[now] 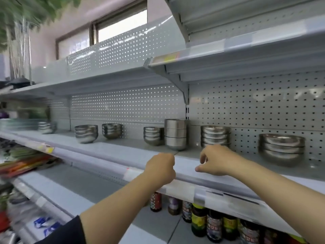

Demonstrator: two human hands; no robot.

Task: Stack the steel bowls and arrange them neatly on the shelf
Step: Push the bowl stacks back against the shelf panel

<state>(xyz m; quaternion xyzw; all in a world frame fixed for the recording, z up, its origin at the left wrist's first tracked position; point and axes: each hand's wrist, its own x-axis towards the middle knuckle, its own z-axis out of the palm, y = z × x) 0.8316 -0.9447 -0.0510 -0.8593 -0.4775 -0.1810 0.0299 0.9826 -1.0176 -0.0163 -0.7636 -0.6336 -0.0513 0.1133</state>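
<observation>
Shiny round steel bowls sit nested in separate stacks along the back of a grey metal shop shelf [123, 152]: a short stack [152, 136] beside a taller straight-sided stack [175, 134], others spaced left and right. Stacking looks largely done. The left hand [161, 167], loosely clenched, and right hand [215, 160], fingers curled, hold nothing at the shelf's front edge.

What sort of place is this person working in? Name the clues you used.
Most likely a shop aisle. Grey pegboard-backed shelving carries price-label strips along its front edges, steel bowls stand in stacks for display, and labelled sauce bottles fill the shelf below.
</observation>
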